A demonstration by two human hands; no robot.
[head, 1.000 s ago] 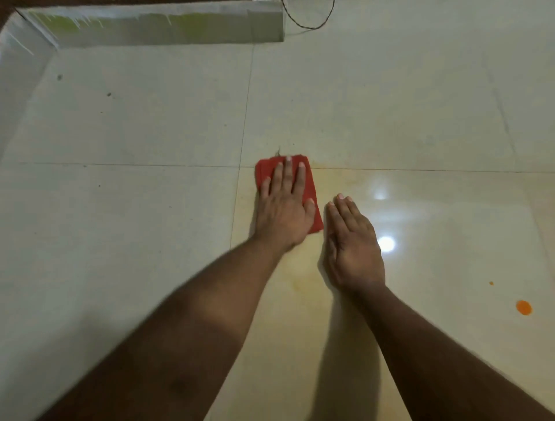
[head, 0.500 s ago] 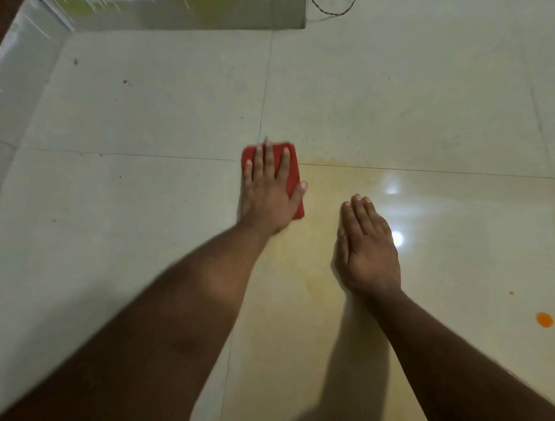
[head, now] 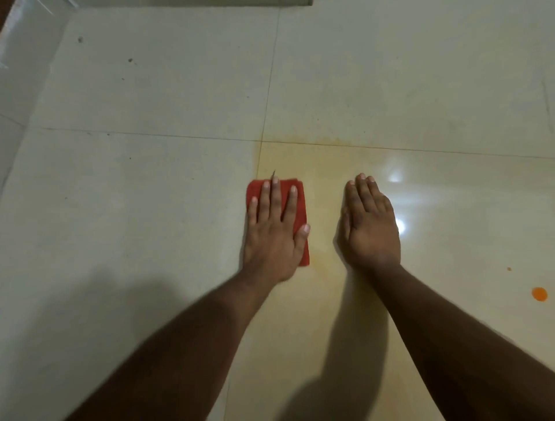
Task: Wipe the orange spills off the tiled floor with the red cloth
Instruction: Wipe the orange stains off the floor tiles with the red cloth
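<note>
The left hand (head: 274,231) lies flat with straight, spread fingers on the red cloth (head: 301,210) at frame centre, just right of a vertical grout line. The right hand (head: 371,228) rests flat on the tiled floor (head: 150,195) near it, fingers straight and together, holding nothing. A yellowish smear (head: 321,168) surrounds both. An orange spill (head: 539,294) sits near the right edge, well apart. Bare tile stretches left and upward to a raised ledge (head: 192,2) along the top.

open floor (head: 150,210) around, wall (head: 18,75) far left
</note>
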